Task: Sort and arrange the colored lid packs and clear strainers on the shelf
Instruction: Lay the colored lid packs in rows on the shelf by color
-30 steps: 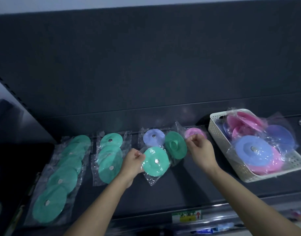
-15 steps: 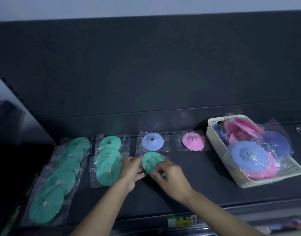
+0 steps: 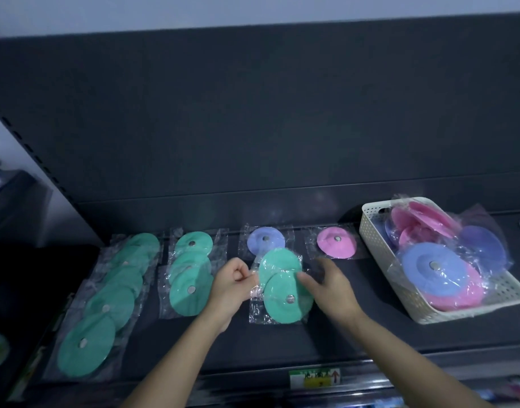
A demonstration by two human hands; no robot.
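- The two green packs (image 3: pixel 282 285) are mid-shelf, well to the left of the basket (image 3: pixel 370 228). They overlap, one partly over the other, both in clear wrap. Honestly can't tell if they're lying flat on the shelf (image 3: pixel 370 334) or lifted a bit.
- The left hand (image 3: pixel 232 285) is on the side of them away from the basket, with its fingers curled in, pinching the wrap at their left edge.
- The right hand (image 3: pixel 329 285) is on the basket side, fingertips right at the packs' edge. Can't tell whether it's actually gripping or just touching.
- A purple lid (image 3: pixel 266 240) lies flat just behind the green packs, by the back wall.
- A pink lid (image 3: pixel 336 242) sits between the purple one and the basket, near the basket's back left corner.
- Further from the basket is a short stack (image 3: pixel 191 272) of green lids, and furthest out a long row (image 3: pixel 105 307) of bigger green ones, all wrapped.
- The basket is white and perforated, with a pile (image 3: pixel 435 266) of pink and purple packs spilling over its rim.
- A tag (image 3: pixel 314 379) is on the shelf's front edge, down-left of the basket.
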